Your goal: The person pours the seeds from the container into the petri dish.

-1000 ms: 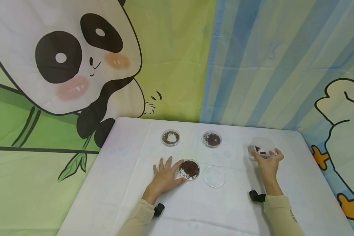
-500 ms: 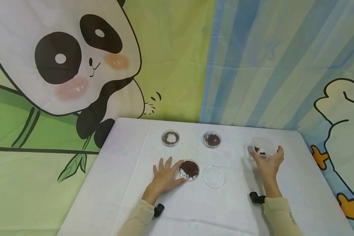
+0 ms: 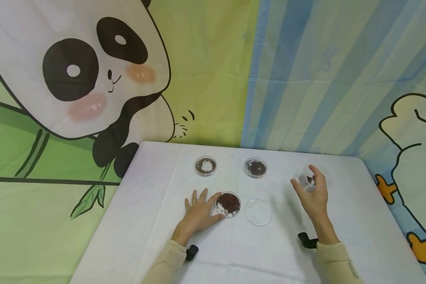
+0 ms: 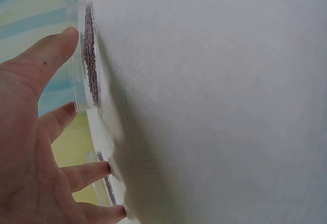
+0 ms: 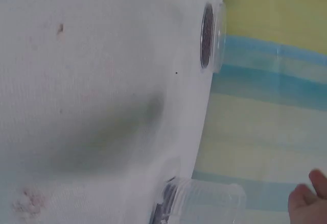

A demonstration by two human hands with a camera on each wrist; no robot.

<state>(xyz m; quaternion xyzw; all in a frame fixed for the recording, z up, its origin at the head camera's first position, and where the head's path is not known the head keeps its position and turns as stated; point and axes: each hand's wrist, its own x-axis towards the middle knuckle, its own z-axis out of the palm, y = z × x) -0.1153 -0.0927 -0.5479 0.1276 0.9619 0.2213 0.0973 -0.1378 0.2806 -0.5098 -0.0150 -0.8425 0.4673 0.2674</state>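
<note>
My left hand point(image 3: 196, 215) lies spread on the table. Its thumb and index finger pinch the sides of a petri dish point(image 3: 228, 204) of dark brown grains with white bits along one edge. In the left wrist view, thumb and index fingertip meet the clear wall of that dish point(image 4: 91, 55). Right of it lies a round clear lid point(image 3: 258, 212). My right hand point(image 3: 315, 197) hovers with thumb and fingers apart, holding nothing. Behind it, partly hidden, stands a clear plastic tub point(image 3: 304, 180) with some dark and white stuff inside; the right wrist view shows the tub point(image 5: 207, 203) apart from the fingers.
Two more petri dishes stand farther back: the left one point(image 3: 205, 165) has a white patch amid brown grains, the right one point(image 3: 255, 167) is mostly dark. A white cloth covers the table point(image 3: 269, 252). A printed curtain point(image 3: 213, 71) hangs behind its back edge.
My right hand has let go of the clear tub and moved slightly left and up, its fingers now apart from it. The left hand and its petri dish have not moved.
</note>
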